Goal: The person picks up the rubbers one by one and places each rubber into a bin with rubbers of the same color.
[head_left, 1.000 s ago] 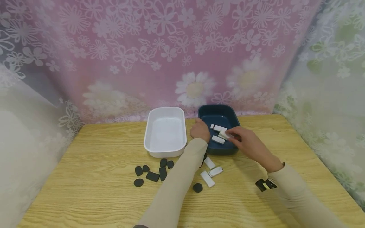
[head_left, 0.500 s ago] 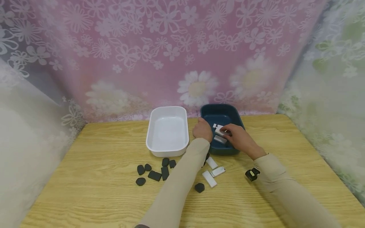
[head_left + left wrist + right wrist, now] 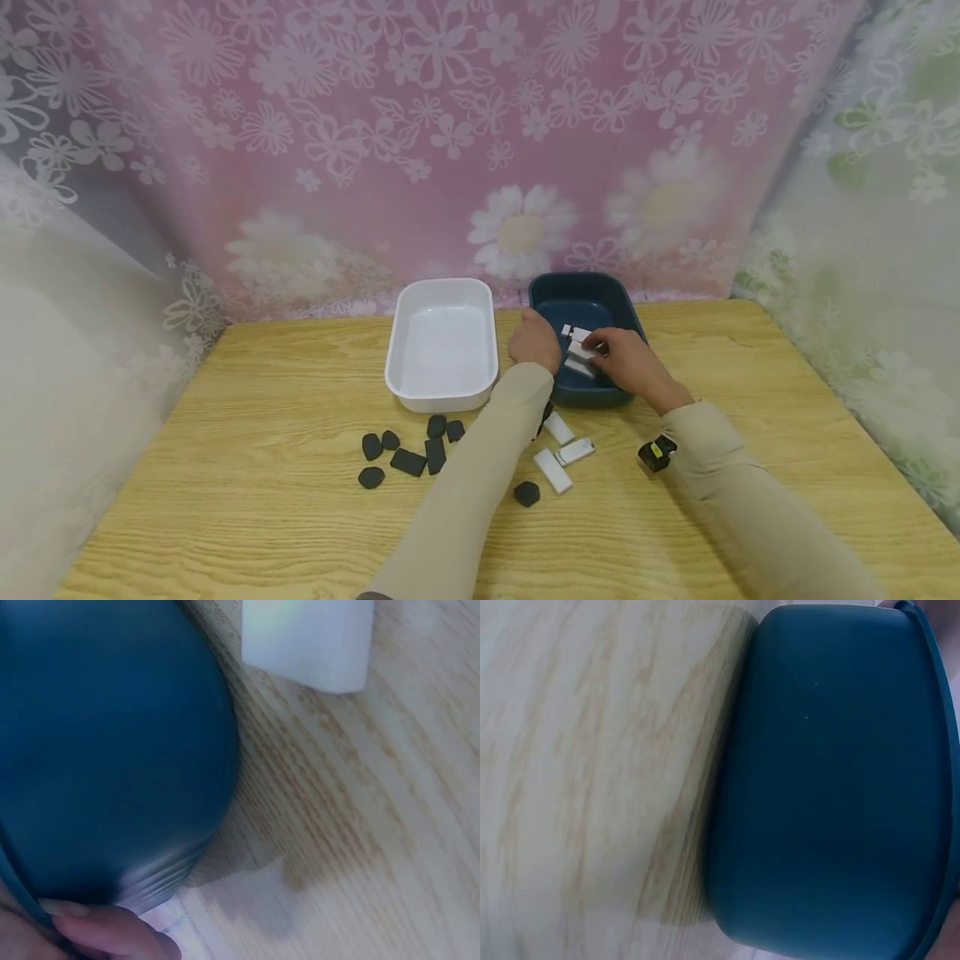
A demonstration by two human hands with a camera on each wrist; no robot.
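Note:
A dark blue bin (image 3: pixel 592 399) stands at the back right of the table. My left hand (image 3: pixel 535 343) grips the bin's left rim; in the left wrist view its finger and thumb (image 3: pixel 112 930) curl over the edge. My right hand (image 3: pixel 630 362) reaches over the right side and pinches a white rectangular block (image 3: pixel 579 352) inside. Beside that block lie another white block (image 3: pixel 579 367) and a white piece with a small end part (image 3: pixel 567 331). In the right wrist view the bin's outer wall (image 3: pixel 832 780) fills much of the picture, and the fingers are hidden.
A white bin (image 3: pixel 442 400) stands left of the blue one. Several dark flat pieces (image 3: pixel 408 462) lie in front of it, with one dark piece (image 3: pixel 527 493) further right. White blocks (image 3: pixel 552 472) lie before the blue bin. A floral curtain (image 3: pixel 450 167) hangs behind.
My right hand has moved slightly left and deeper into the blue bin with the white block. My left hand stays on the rim. The head view has shifted a little.

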